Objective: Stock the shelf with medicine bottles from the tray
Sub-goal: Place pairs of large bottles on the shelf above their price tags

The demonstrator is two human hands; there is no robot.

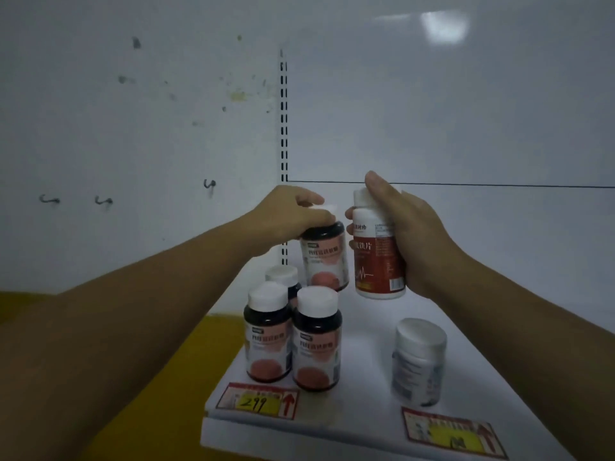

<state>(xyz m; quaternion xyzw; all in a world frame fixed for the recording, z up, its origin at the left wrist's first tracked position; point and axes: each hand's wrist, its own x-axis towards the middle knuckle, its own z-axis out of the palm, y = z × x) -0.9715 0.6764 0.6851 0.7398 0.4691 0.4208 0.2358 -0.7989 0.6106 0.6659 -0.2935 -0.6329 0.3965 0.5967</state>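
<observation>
Shelf (362, 361), white and flat, is filling the lower middle of the view. A white back panel (432, 111) is rising from the shelf's rear edge, and a slotted upright (284, 128) is running up from the shelf's rear left corner. Over the shelf's middle, the left hand (289, 211) is gripping a dark bottle (324, 257) from above, fingers curling down round its white cap. Just beside it, the right hand (412, 234) is holding a red-and-white bottle (377, 261) upright, thumb and fingers wrapping its body. Whether either held bottle is touching the shelf I cannot tell. At the shelf's front left, the left front bottle (268, 337) and the right front bottle (316, 341) are standing side by side, with a rear bottle (283, 277) peeking out behind them. A white bottle (419, 361) is standing alone at the shelf's front right. Along the shelf's front edge, the left price tag (256, 400) is showing 299 and the right price tag (452, 434) is blurring out
</observation>
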